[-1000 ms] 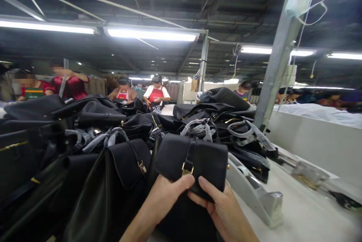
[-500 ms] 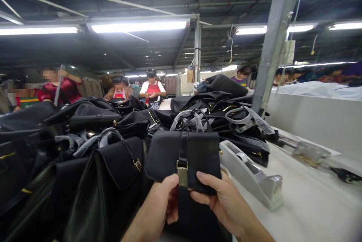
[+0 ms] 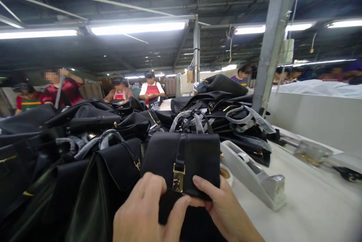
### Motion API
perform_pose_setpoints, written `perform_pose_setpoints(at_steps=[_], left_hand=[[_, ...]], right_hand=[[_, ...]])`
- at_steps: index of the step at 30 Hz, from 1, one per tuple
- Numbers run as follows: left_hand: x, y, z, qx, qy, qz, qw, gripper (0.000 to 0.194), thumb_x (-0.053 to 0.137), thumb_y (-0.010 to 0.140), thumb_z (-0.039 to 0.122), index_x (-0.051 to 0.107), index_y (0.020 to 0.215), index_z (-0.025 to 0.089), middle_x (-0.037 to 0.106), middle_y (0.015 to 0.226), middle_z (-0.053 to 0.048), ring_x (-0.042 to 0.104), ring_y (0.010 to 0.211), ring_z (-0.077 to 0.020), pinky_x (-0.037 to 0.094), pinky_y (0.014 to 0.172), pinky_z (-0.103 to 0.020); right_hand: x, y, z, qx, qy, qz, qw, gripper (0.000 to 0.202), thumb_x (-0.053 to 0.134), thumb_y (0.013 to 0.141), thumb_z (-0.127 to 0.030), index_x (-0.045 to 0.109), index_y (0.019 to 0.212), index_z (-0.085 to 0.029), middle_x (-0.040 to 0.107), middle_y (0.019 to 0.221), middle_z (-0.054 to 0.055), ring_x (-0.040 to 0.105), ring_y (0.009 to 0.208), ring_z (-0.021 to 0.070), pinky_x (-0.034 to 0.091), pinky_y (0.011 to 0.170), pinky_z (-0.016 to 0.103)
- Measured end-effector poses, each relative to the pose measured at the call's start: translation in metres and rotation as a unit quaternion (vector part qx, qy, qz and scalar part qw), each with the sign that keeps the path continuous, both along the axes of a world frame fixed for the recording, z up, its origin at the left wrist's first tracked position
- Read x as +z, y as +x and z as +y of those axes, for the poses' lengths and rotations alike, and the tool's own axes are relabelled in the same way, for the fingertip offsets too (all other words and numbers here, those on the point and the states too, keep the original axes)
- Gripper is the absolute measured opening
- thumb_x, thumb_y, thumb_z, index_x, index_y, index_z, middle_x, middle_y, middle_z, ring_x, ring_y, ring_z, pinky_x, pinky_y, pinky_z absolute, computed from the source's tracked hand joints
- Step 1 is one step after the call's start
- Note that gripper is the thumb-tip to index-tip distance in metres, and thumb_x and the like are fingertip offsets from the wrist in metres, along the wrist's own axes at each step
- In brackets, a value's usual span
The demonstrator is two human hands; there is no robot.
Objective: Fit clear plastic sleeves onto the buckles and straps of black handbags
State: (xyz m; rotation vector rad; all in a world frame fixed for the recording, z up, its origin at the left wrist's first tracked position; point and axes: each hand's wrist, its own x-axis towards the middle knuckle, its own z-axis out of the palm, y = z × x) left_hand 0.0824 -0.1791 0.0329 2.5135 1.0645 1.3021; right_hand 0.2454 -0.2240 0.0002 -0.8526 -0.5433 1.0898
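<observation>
A black bag stands upright in front of me, its flap down over the front. A strap runs down the flap's middle to a gold buckle. My right hand grips the flap's lower right edge, thumb on the front and fingers beneath. Left of the buckle is my left hand, its thumb and fingers spread apart at the flap's lower edge, with nothing between them. The left thumb tip is close to the right fingers, below the buckle.
Black bags are piled to the left and behind. A grey tape dispenser stands on the white table, beside a round roll. A metal post rises behind. Several people work farther back.
My left hand has come off the buckle, turned over and opened. The flap's lower edge and buckle have shifted slightly down and left. My right hand keeps its grip.
</observation>
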Motion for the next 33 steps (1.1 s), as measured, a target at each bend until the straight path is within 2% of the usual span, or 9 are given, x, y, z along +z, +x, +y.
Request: perform_pose_setpoints(at_steps=[2, 5, 7, 10, 15, 23, 27, 31, 33], left_hand=[[0.002, 0.010, 0.007, 0.076, 0.127, 0.010, 0.989, 0.040, 0.066, 0.075, 0.054, 0.058, 0.093, 0.019, 0.064, 0.099, -0.011, 0.061, 0.093, -0.0297, 0.048, 0.071, -0.036], [0.006, 0.026, 0.022, 0.100, 0.191, 0.056, 0.975, 0.067, 0.074, 0.065, 0.057, 0.055, 0.113, 0.015, 0.052, 0.130, -0.022, 0.045, 0.122, -0.0427, 0.040, 0.094, -0.055], [0.013, 0.033, 0.032, 0.069, 0.149, 0.096, 0.982, 0.052, 0.072, 0.068, 0.052, 0.058, 0.104, 0.017, 0.055, 0.124, -0.018, 0.048, 0.117, -0.0397, 0.039, 0.094, -0.055], [0.029, 0.039, 0.049, -0.007, 0.054, 0.135, 0.989, 0.021, 0.061, 0.082, 0.040, 0.057, 0.077, 0.020, 0.059, 0.096, -0.007, 0.055, 0.094, -0.0269, 0.043, 0.082, -0.043], [0.044, 0.051, 0.075, -0.121, -0.013, 0.149, 0.981, 0.021, 0.060, 0.086, 0.030, 0.055, 0.068, 0.020, 0.053, 0.086, -0.002, 0.051, 0.088, -0.0200, 0.040, 0.080, -0.035], [0.033, 0.053, 0.080, -0.171, -0.075, 0.116, 0.976, 0.019, 0.048, 0.092, 0.021, 0.054, 0.073, 0.019, 0.053, 0.092, -0.002, 0.049, 0.089, -0.0179, 0.037, 0.082, -0.034], [0.032, 0.048, 0.072, -0.160, -0.083, 0.117, 0.977, 0.023, 0.053, 0.089, 0.032, 0.050, 0.070, 0.019, 0.053, 0.089, -0.002, 0.049, 0.087, -0.0188, 0.038, 0.078, -0.034], [0.029, 0.049, 0.059, -0.068, -0.075, 0.159, 0.982, 0.045, 0.077, 0.064, 0.051, 0.044, 0.062, 0.020, 0.051, 0.082, -0.001, 0.048, 0.080, -0.0203, 0.034, 0.066, -0.031], [0.028, 0.049, 0.055, -0.037, -0.101, 0.180, 0.978, 0.047, 0.077, 0.062, 0.054, 0.046, 0.060, 0.019, 0.051, 0.077, 0.000, 0.048, 0.074, -0.0182, 0.030, 0.061, -0.029]], right_hand=[[-0.003, 0.000, 0.001, 0.014, 0.000, 0.015, 1.000, 0.047, 0.082, 0.071, -0.032, 0.064, 0.110, -0.013, 0.073, 0.107, 0.013, 0.071, 0.090, 0.0309, 0.062, 0.068, 0.040], [-0.002, 0.002, 0.003, 0.027, 0.000, 0.032, 0.999, 0.039, 0.080, 0.073, -0.030, 0.067, 0.105, -0.012, 0.074, 0.106, 0.013, 0.071, 0.089, 0.0303, 0.063, 0.066, 0.038], [0.003, 0.004, 0.004, 0.031, 0.005, 0.029, 0.999, 0.034, 0.078, 0.074, -0.026, 0.068, 0.103, -0.012, 0.075, 0.102, 0.012, 0.072, 0.086, 0.0273, 0.063, 0.065, 0.035], [0.012, 0.009, 0.008, 0.041, -0.009, 0.035, 0.999, 0.029, 0.077, 0.073, -0.021, 0.070, 0.100, -0.011, 0.076, 0.094, 0.011, 0.073, 0.078, 0.0234, 0.063, 0.063, 0.030], [0.017, 0.017, 0.017, 0.026, -0.028, 0.070, 0.997, 0.030, 0.077, 0.070, -0.015, 0.070, 0.098, -0.011, 0.076, 0.096, 0.012, 0.074, 0.079, 0.0240, 0.064, 0.064, 0.031], [0.011, 0.026, 0.016, 0.032, -0.035, 0.065, 0.997, 0.031, 0.079, 0.069, -0.019, 0.071, 0.098, -0.011, 0.077, 0.095, 0.012, 0.074, 0.076, 0.0231, 0.063, 0.063, 0.030], [0.012, 0.022, 0.015, 0.037, -0.028, 0.036, 0.998, 0.032, 0.078, 0.069, -0.024, 0.071, 0.097, -0.011, 0.076, 0.092, 0.012, 0.073, 0.074, 0.0230, 0.062, 0.062, 0.030], [0.007, 0.014, 0.012, 0.025, -0.021, -0.016, 0.999, 0.029, 0.076, 0.073, -0.029, 0.070, 0.096, -0.012, 0.076, 0.097, 0.011, 0.072, 0.082, 0.0251, 0.062, 0.067, 0.034], [0.003, 0.013, 0.011, 0.017, -0.021, -0.035, 0.999, 0.030, 0.075, 0.075, -0.031, 0.069, 0.098, -0.013, 0.075, 0.099, 0.010, 0.072, 0.085, 0.0258, 0.061, 0.069, 0.035]])
